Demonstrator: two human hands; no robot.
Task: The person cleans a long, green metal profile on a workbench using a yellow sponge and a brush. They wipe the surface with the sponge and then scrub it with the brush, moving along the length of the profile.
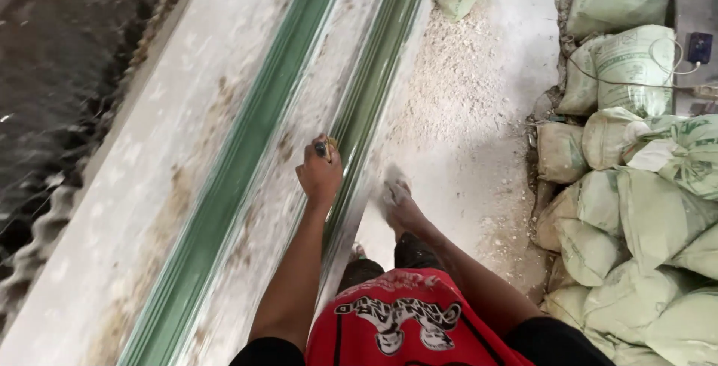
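I'm closing my left hand (319, 174) fingers around a small tool, pressing it on the green mould rail (359, 123) running lengthwise away; right hand (399, 200) is blurred, its grip unreadable.

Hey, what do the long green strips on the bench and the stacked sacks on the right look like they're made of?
The green strips look like glossy moulded plastic or fibreglass, judging by streaky highlights along ribbed profiles; which one is unclear. The sacks look like woven plastic cloth, matte pale green, creased and bulging. The left hand grips a small tool against one strip.
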